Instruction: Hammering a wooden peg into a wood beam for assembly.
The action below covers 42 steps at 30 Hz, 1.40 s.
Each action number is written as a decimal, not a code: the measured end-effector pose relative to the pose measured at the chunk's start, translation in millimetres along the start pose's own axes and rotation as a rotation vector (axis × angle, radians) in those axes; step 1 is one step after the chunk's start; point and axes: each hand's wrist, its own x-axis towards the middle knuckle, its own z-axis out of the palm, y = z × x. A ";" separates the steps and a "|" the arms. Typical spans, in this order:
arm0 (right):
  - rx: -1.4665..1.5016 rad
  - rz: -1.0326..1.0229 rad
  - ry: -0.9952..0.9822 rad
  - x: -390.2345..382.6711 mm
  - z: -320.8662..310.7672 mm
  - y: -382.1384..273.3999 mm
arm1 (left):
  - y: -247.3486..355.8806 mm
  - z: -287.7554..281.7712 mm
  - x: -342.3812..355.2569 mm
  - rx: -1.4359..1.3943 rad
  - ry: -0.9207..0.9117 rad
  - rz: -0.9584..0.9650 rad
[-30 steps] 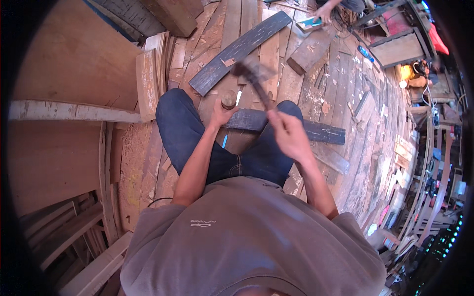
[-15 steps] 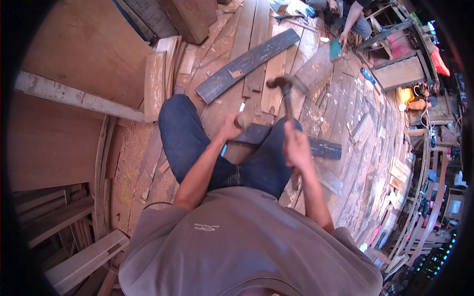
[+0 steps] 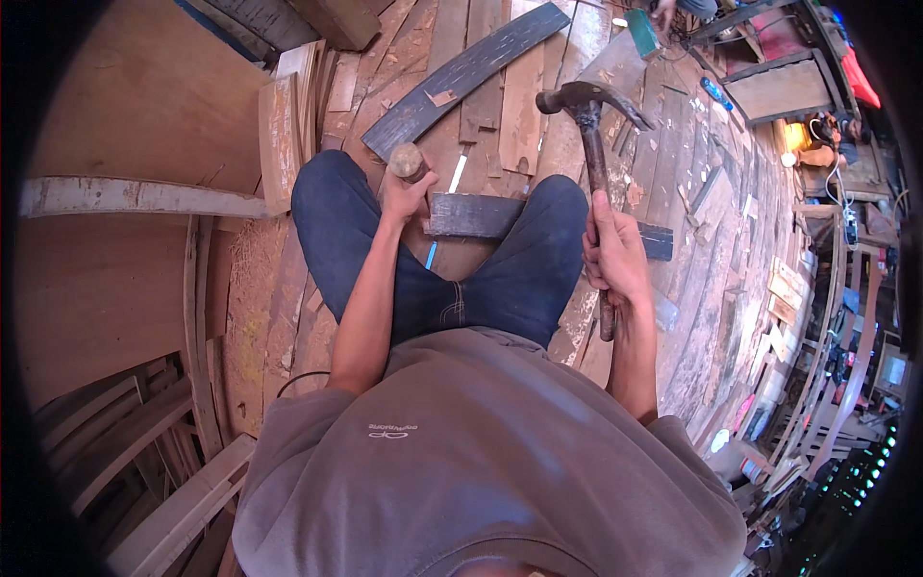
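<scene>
Left hand (image 3: 404, 200) closed round wooden handle (image 3: 408, 162), rounded end up; lower end hidden. Right hand (image 3: 616, 252) gripping hammer (image 3: 595, 149) by its shaft, head on the far side, well apart from handle. Dark plank (image 3: 476, 215) between knees, just right of left hand, showing again past right knee. Another plank (image 3: 466, 77) farther off. Far right: boxy frame (image 3: 784, 91), pale-sided; can't tell contents.

On the chest of your grey-brown shirt (image 3: 500, 452), toward your left side, sits a small pale print (image 3: 389, 432): a looped emblem with one short line of tiny lettering. The blue object (image 3: 715, 94) on the floor ahead to your right bears pale marks too small to read.
</scene>
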 end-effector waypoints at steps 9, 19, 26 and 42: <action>-0.029 0.044 -0.090 -4.4 15.1 18.9 | -14.0 13.1 -16.6 0.027 -0.053 -0.142; -0.192 -0.022 -0.114 -3.9 24.8 20.7 | -14.3 10.2 -27.0 0.076 -0.091 -0.121; -0.581 -0.288 -0.159 14.0 45.6 69.5 | -32.3 20.0 -36.2 0.141 -0.165 -0.150; -0.648 -0.297 -0.101 17.9 59.8 79.2 | -40.8 24.7 -41.0 0.238 -0.085 -0.130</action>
